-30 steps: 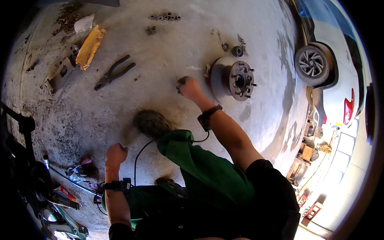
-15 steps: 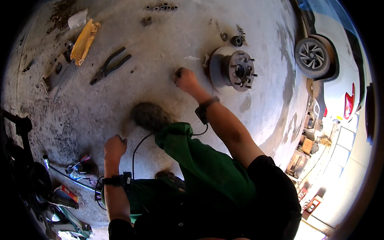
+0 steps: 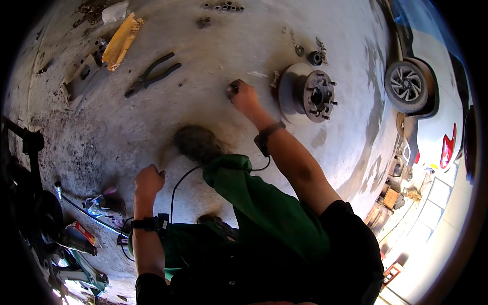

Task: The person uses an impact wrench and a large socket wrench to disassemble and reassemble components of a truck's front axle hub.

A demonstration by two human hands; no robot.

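Note:
My right hand (image 3: 245,98) is closed around a small dark piece (image 3: 235,87), too blurred to name. It is above the concrete floor, left of a brake disc with a studded wheel hub (image 3: 318,95). At the lower left, my left hand (image 3: 148,180) hangs with curled fingers and the thumb toward the right; anything inside it is hidden. Black-handled pliers (image 3: 152,74) lie farther off on the floor, between the hands and a torn yellow package (image 3: 122,41).
My dark shoe (image 3: 197,144) is on the floor between my hands. Beyond the disc lie a black ring-shaped part (image 3: 315,58) and a flat ring (image 3: 299,50). Several nuts (image 3: 223,8) sit at the far edge. A white car (image 3: 432,66) stands right; dark machinery (image 3: 48,218) is left.
The floor and the things on it have shifted right in the view. My right hand has moved slightly farther forward, still closed. My left hand stays low and curled.

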